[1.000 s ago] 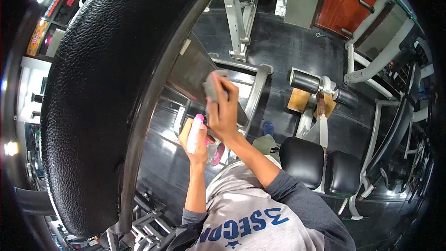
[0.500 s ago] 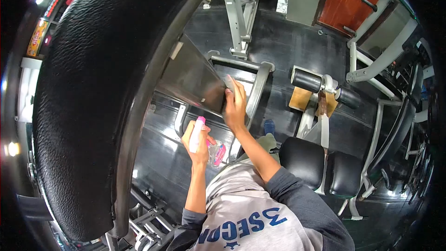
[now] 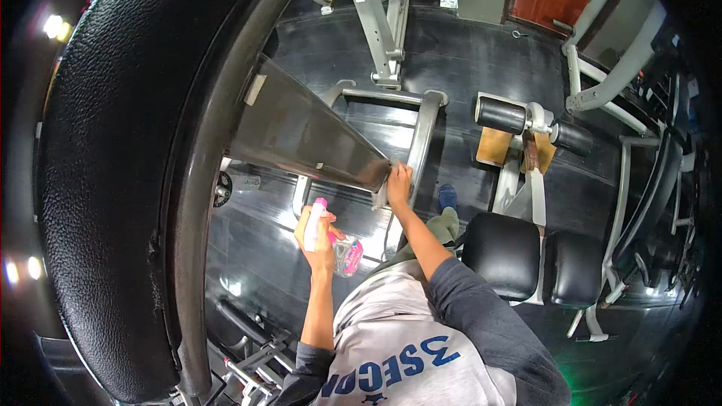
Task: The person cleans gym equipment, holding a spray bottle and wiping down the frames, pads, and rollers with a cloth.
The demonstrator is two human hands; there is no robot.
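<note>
We held the cloth (image 3: 380, 196) at the end of the metal beam (image 3: 301, 131), fingers of our right hand (image 3: 400, 186) closed on it. At seven o'clock from it, our left hand (image 3: 319, 249) gripped the spray bottle (image 3: 348, 257); at four, a black seat pad (image 3: 502, 256).

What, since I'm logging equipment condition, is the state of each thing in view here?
Spray bottle: tilted, held; fill level unclear
Left hand: closed around the sprayer
Cloth: bunched, at the beam's lower end
Right hand: closed on the cloth
Metal beam: slanted, shiny
Large black pad: edge looks roughened low down
Lights: lit
</note>
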